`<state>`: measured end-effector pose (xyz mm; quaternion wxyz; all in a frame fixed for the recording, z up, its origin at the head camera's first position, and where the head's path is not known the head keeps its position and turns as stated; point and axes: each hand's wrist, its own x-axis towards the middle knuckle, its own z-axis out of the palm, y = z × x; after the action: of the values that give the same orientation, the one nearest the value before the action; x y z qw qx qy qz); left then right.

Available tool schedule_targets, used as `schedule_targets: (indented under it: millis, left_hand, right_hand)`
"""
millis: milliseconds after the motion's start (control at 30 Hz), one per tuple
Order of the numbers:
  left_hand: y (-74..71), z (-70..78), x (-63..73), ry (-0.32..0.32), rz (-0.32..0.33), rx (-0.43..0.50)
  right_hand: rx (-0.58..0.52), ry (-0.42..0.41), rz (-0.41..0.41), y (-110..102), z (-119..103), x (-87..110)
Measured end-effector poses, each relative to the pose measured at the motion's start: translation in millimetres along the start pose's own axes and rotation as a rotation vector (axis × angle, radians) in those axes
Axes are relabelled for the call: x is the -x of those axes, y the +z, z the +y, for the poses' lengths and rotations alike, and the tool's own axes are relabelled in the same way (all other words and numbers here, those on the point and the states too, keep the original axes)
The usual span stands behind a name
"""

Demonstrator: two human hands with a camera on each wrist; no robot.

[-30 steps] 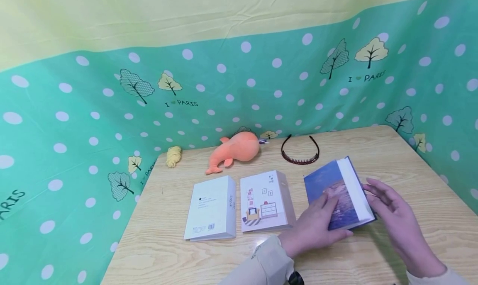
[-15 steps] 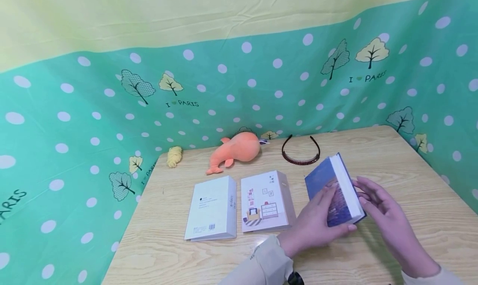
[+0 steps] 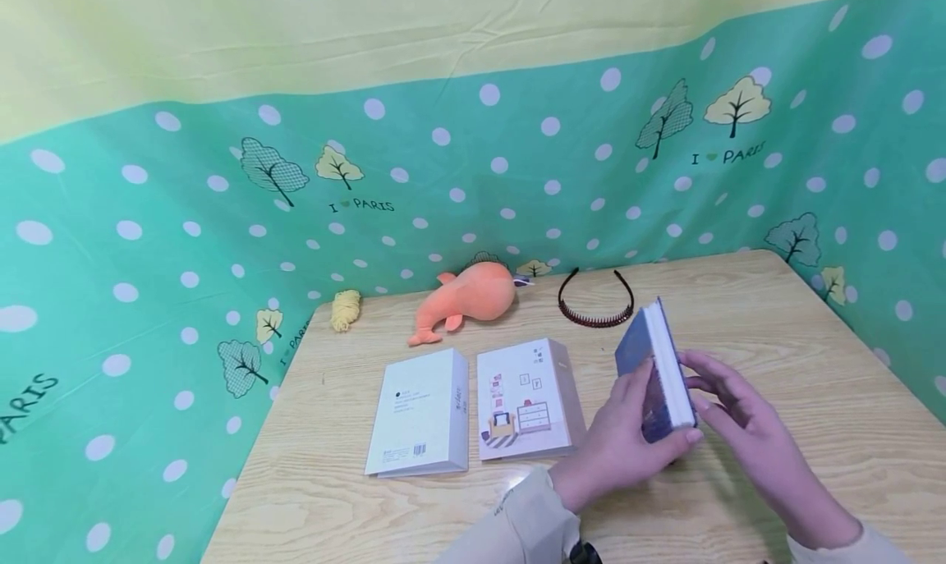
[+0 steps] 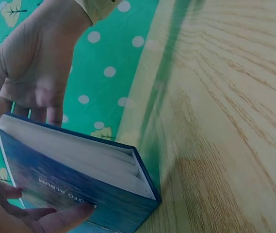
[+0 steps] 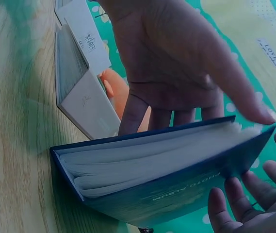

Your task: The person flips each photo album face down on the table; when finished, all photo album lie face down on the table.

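Observation:
A blue photo album [image 3: 654, 383] stands steeply tilted between my two hands, its white page edges facing up. My left hand [image 3: 624, 441] holds its left cover, with the fingers along the picture and the thumb at the near end. On the other side, my right hand [image 3: 746, 420] holds the right cover by the fingertips. The left wrist view shows the album's lettered cover [image 4: 55, 179] under my left fingers. In the right wrist view, the left palm [image 5: 169, 63] lies behind the album and the right fingertips touch the front cover [image 5: 176, 199].
Left of the hands lie a white album with a room drawing [image 3: 525, 400] and another white album [image 3: 417, 412]. Along the back of the wooden table [image 3: 296, 498] are yellow yarn [image 3: 345, 310], an orange plush whale [image 3: 473, 295] and a dark toothed headband [image 3: 595, 318]. A green dotted curtain [image 3: 414, 162] stands behind.
The photo album has turned from a low slant to nearly upright, its right edge swinging left. My right hand has moved left with it. The left hand has stayed almost in place.

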<state>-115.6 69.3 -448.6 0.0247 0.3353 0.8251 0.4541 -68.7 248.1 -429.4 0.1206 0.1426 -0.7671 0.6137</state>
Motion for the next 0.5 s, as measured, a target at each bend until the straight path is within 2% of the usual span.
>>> schedule_targets:
  millis: [133, 267, 500]
  left_hand:
    - [-1.3, -0.1, -0.8, 0.014, 0.038, 0.08]
    - [-4.3, -0.1, -1.5, -0.003, 0.043, 0.171]
    - [-8.8, -0.2, -1.4, -0.017, 0.076, 0.272]
  right_hand:
    - [0.018, -0.011, -0.046, 2.8, -1.1, -2.3]
    - [0.038, -0.015, -0.076, 5.5, -0.1, -3.0]
    - [0.064, -0.021, -0.08, 9.1, 8.3, -3.1]
